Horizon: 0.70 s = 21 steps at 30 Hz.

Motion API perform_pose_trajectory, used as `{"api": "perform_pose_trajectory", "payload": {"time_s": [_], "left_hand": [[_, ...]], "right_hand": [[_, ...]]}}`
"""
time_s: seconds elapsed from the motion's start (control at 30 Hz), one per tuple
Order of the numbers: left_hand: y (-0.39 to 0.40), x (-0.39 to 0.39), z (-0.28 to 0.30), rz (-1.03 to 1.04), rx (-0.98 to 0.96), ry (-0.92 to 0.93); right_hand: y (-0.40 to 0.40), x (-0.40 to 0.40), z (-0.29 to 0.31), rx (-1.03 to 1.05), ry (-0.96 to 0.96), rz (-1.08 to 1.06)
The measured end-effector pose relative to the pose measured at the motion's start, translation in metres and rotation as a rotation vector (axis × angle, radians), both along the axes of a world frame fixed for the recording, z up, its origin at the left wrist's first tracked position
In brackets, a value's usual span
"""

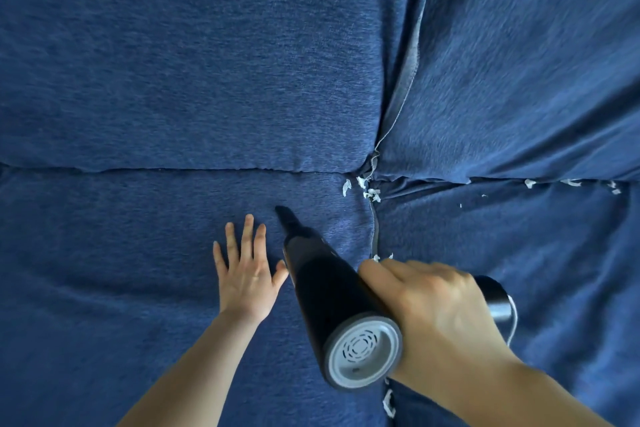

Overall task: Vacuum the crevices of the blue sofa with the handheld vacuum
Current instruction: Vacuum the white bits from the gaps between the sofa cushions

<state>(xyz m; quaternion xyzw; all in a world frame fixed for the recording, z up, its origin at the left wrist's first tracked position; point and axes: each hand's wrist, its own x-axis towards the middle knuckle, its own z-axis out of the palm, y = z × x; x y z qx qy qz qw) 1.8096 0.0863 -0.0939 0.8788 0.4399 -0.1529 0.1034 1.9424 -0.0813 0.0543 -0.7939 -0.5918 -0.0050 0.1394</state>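
Note:
The blue sofa (156, 80) fills the view, with a horizontal crevice (173, 169) between seat and back cushions and a vertical crevice (374, 229) between two seat cushions. White paper scraps (367, 188) lie where the crevices meet, and more scraps (571, 183) sit along the right crevice. My right hand (433, 305) grips the handle of the black handheld vacuum (332, 298), whose narrow nozzle (285, 215) points up-left over the left seat cushion. My left hand (247, 270) rests flat with spread fingers on that cushion, just left of the vacuum.
A loose grey seam edge (408, 80) runs down between the two back cushions. A few white scraps (388, 402) lie low in the vertical crevice near the bottom edge. A thin white cord (515, 322) hangs from the vacuum handle's end.

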Motion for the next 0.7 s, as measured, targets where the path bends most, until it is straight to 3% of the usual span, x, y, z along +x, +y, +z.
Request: {"api": "perform_pose_trajectory", "payload": {"time_s": [0.2, 0.5, 0.7], "left_hand": [[0.016, 0.015, -0.019, -0.025, -0.066, -0.151], [0.007, 0.05, -0.035, -0.256, -0.048, 0.007], [0.007, 0.038, -0.055, -0.326, 0.037, -0.021]], "right_hand": [[0.002, 0.017, 0.006, -0.025, 0.009, -0.078], [0.017, 0.042, -0.01, -0.037, -0.053, -0.186], [0.003, 0.033, 0.001, -0.015, 0.004, -0.164]]}}
